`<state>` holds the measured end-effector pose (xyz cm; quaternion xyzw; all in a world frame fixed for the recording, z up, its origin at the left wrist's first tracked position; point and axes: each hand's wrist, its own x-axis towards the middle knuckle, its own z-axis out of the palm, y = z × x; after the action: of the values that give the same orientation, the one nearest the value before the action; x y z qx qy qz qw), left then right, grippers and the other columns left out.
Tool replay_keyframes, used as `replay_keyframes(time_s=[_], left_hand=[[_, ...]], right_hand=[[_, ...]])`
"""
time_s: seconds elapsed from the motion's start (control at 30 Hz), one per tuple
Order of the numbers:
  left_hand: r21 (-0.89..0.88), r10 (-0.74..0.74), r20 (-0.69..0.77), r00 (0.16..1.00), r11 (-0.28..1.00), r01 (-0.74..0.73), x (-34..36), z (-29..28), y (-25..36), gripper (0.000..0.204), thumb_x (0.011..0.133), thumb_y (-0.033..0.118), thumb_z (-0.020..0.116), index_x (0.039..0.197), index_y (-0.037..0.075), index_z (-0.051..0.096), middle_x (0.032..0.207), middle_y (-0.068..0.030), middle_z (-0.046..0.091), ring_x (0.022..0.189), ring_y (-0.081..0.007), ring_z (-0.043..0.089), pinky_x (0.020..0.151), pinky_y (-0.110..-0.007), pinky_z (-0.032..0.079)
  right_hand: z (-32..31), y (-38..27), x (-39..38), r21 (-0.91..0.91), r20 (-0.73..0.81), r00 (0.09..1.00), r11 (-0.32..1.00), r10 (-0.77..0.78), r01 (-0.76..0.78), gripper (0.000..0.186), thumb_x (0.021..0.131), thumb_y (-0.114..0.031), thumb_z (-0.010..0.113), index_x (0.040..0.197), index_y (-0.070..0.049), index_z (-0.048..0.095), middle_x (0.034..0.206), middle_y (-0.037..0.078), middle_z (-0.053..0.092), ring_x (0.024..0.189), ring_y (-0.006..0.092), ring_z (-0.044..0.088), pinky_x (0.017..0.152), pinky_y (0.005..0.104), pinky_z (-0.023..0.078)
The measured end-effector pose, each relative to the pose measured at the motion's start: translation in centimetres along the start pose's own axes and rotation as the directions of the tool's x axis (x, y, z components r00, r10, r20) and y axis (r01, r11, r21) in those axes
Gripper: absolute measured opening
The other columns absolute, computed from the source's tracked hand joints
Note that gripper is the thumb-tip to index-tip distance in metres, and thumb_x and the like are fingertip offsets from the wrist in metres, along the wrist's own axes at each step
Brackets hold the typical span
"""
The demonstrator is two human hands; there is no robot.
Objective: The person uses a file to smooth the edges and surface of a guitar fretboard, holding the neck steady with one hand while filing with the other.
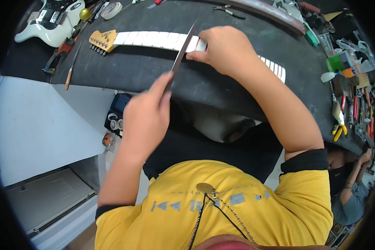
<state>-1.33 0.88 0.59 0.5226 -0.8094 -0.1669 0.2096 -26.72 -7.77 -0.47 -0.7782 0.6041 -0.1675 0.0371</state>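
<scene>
Our left hand (146, 116) pinches a slim metal tool (182, 52) over the guitar neck (148, 39); our right hand (229, 48) grips the neck, presumably steadying it; blur hides any contact.

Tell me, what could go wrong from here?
The long metal tool in the left hand crosses the guitar neck close to the right hand, so a slip might nick that thumb or a finger. Its edge or tip could also scratch the neck's white-covered face. And since I can see no clamp on the neck where it lies on the dark bench, it might shift if the right hand's hold loosens.
</scene>
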Motion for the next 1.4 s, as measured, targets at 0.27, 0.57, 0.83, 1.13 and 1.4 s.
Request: replay_keyframes(time_s=[0.27, 0.57, 0.83, 1.13, 1.4], left_hand=[[-0.036, -0.001, -0.016, 1.000, 0.999, 0.001, -2.5, -0.8, -1.1, 0.045, 0.105, -0.001, 0.071, 0.149, 0.009, 0.073, 0.108, -0.0263, 0.081, 0.082, -0.0444, 0.078, 0.079, -0.041, 0.061], [-0.025, 0.048, -0.034, 0.998, 0.999, -0.048, 0.6, 0.2, -0.3, 0.041, 0.108, 0.003, 0.070, 0.148, 0.010, 0.072, 0.107, -0.0254, 0.081, 0.089, -0.0483, 0.077, 0.081, -0.043, 0.061], [0.028, 0.051, -0.031, 0.998, 0.998, -0.050, -0.7, -0.7, -0.7, 0.042, 0.107, 0.002, 0.071, 0.148, 0.010, 0.072, 0.112, -0.0265, 0.081, 0.095, -0.0499, 0.078, 0.083, -0.048, 0.062], [0.037, 0.018, -0.021, 1.000, 0.999, -0.017, 0.2, -0.2, 0.0, 0.043, 0.107, 0.004, 0.072, 0.149, 0.013, 0.073, 0.108, -0.0277, 0.080, 0.090, -0.0511, 0.075, 0.080, -0.047, 0.061], [0.043, 0.066, -0.052, 0.996, 0.997, -0.064, -0.6, -0.6, -0.6, 0.041, 0.105, 0.005, 0.074, 0.146, 0.012, 0.074, 0.098, -0.0254, 0.080, 0.086, -0.0472, 0.077, 0.078, -0.050, 0.060]], right_hand=[[0.6, -0.4, 0.0, -0.025, -0.004, 1.000, 1.000, 0.008, -0.008, 0.055, 0.093, -0.054, 0.090, 0.087, 0.000, 0.083, 0.082, 0.019, 0.080, 0.089, 0.0402, 0.081, 0.082, 0.0500, 0.064], [0.4, 0.2, 0.1, 0.009, 0.037, 0.998, 0.999, 0.041, -0.041, 0.058, 0.091, -0.056, 0.090, 0.111, -0.002, 0.087, 0.092, 0.021, 0.082, 0.092, 0.0411, 0.080, 0.086, 0.0516, 0.062], [0.4, -0.3, 0.1, -0.012, 0.057, 0.998, 1.000, 0.029, -0.028, 0.057, 0.091, -0.057, 0.090, 0.108, -0.003, 0.087, 0.090, 0.020, 0.082, 0.093, 0.0407, 0.081, 0.087, 0.0514, 0.062], [0.1, -0.1, -0.1, -0.002, 0.008, 1.000, 1.000, 0.011, -0.011, 0.052, 0.095, -0.053, 0.089, 0.087, -0.002, 0.085, 0.084, 0.019, 0.081, 0.090, 0.0379, 0.082, 0.082, 0.0499, 0.064], [0.0, -0.5, 0.0, -0.038, 0.042, 0.998, 0.999, 0.037, -0.036, 0.053, 0.095, -0.056, 0.089, 0.089, -0.003, 0.086, 0.085, 0.018, 0.082, 0.091, 0.0376, 0.082, 0.084, 0.0493, 0.065]])
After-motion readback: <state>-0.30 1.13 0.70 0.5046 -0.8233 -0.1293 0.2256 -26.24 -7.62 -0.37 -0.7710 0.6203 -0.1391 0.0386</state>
